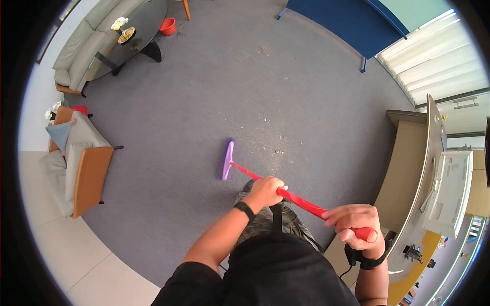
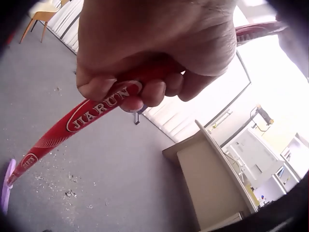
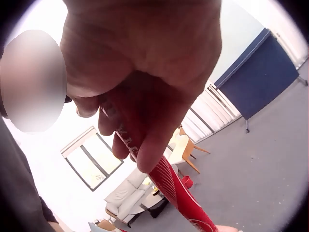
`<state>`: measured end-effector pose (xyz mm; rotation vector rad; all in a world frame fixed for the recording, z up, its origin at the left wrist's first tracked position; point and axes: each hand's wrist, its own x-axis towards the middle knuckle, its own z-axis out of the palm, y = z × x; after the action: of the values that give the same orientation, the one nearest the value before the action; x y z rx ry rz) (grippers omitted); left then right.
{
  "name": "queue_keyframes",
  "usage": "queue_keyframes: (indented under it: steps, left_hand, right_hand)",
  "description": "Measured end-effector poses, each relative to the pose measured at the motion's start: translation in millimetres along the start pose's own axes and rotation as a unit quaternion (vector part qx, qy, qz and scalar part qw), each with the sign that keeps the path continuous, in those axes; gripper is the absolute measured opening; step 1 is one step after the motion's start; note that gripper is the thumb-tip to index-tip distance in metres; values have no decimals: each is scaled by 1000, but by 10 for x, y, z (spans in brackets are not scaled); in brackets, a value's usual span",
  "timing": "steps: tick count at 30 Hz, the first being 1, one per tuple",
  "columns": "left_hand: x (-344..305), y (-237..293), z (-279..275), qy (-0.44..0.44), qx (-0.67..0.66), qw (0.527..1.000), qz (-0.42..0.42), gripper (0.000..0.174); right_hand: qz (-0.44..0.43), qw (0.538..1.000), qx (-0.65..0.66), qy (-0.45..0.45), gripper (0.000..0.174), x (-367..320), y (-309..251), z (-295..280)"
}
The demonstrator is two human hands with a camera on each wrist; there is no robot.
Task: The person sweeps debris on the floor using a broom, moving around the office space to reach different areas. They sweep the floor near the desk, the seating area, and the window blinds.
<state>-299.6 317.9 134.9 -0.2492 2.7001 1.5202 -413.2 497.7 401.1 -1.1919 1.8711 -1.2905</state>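
Observation:
A broom with a red handle [image 1: 305, 204] and a purple head [image 1: 227, 160] slants across in front of the body, its head down at the grey floor. My left hand [image 1: 266, 192] grips the handle partway along, fingers wrapped round it; in the left wrist view the lettering "JIARUN" shows beside the curled fingers [image 2: 153, 92]. Near the top end, my right hand [image 1: 354, 222] holds the handle with the rounded tip poking out past the thumb. Pale scattered debris [image 1: 278, 150] lies on the floor to the right of the broom head.
Another small pile of debris [image 1: 263, 50] lies farther ahead. At the left stand an armchair [image 1: 92, 171], a sofa [image 1: 84, 48], a dark oval table [image 1: 140, 33] and a red bucket [image 1: 168, 26]. A blue panel [image 1: 352, 25] stands ahead right; a desk [image 1: 403, 168] is at the right.

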Motion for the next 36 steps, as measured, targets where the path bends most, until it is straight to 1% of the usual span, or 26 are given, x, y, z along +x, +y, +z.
queue_keyframes:
  steps: [2, 3, 4, 5, 6, 8, 9, 10, 12, 13, 14, 16, 17, 18, 20, 22, 24, 25, 27, 29, 30, 31, 32, 33, 34, 36]
  left_hand:
    - [-238, -8, -70, -11, 19, 999, -43, 35]
    - [-364, -53, -95, -12, 21, 999, -43, 35]
    - [-498, -114, -124, -35, 24, 996, -82, 35]
    - [-617, -179, -148, -59, 26, 991, -122, 35]
    - [-719, -290, -149, -60, 26, 990, -122, 35]
    - [-841, -542, -69, -59, 24, 994, -94, 34]
    - [-779, -573, -70, -57, 0, 996, -71, 35]
    - [-573, -610, -21, -61, -3, 996, -58, 34]
    - [-149, -567, 62, -51, -3, 998, -27, 33]
    - [-38, -548, 102, -37, 2, 999, -11, 33]
    - [0, -459, 102, -36, 1, 999, -11, 33]
    - [56, -253, -3, -15, 13, 1000, -3, 35]
    - [29, -209, -10, 5, -1, 1000, 22, 36]
    - [-27, -184, -24, 4, 0, 1000, 25, 36]
    - [-204, -109, -89, 1, -1, 1000, -3, 36]
    - [-420, -104, -158, 0, 0, 1000, -13, 36]
    - [-648, -170, -221, -50, 23, 995, -88, 36]
    - [-756, -267, -217, -51, 23, 995, -88, 36]
    - [-868, -500, -147, -54, 7, 997, -60, 38]
    - [-777, -602, -37, -46, -4, 998, -44, 39]
    - [-685, -643, 26, -38, -14, 999, -26, 39]
    - [-537, -678, 127, -14, -23, 1000, 6, 38]
    - [-410, -666, 229, 1, -28, 1000, 15, 36]
    - [-281, -608, 277, 16, -31, 999, 26, 35]
    - [-186, -557, 313, 20, -31, 999, 26, 35]
    - [-77, -440, 352, -3, -24, 999, 23, 34]
  right_hand:
    - [15, 998, 60, -7, 44, 35, -35, 42]
    - [22, 996, 86, -7, 40, 62, 2, 97]
    - [21, 996, 87, -7, 40, 98, 55, 179]
    - [49, 991, 120, -27, 28, 136, 122, 276]
    - [77, 984, 153, -47, 17, 154, 189, 364]
    - [80, 985, 144, -48, 15, 138, 324, 523]
    - [82, 986, 135, -51, 12, 132, 351, 568]
    - [83, 986, 134, -54, 12, 122, 332, 544]
    - [35, 998, 24, -47, 14, 97, 203, 436]
    - [37, 999, 0, -34, 18, 92, 142, 409]
    - [37, 999, -1, -35, 18, 58, 109, 362]
    - [30, 1000, 7, -5, 27, -2, 53, 259]
    - [3, 1000, -16, -5, 45, -3, -6, 249]
    - [2, 1000, -16, -2, 45, 3, -56, 240]
    - [9, 1000, -1, -26, 48, -2, -149, 225]
    - [21, 999, 18, -26, 46, 45, -175, 280]
    - [58, 994, 88, -16, 43, 92, -71, 408]
    - [65, 991, 114, -37, 36, 119, -14, 474]
    - [64, 991, 103, -50, 32, 123, 80, 609]
    - [46, 993, 80, -78, 23, 121, 83, 645]
    - [45, 992, 80, -82, 23, 131, 37, 629]
    - [45, 995, 43, -79, 23, 136, -31, 608]
    - [44, 996, 6, -75, 22, 132, -70, 584]
    - [40, 996, -16, -74, 17, 110, -66, 529]
    - [42, 996, -40, -69, 18, 92, -89, 471]
    - [48, 995, -62, -57, 21, 39, -170, 389]
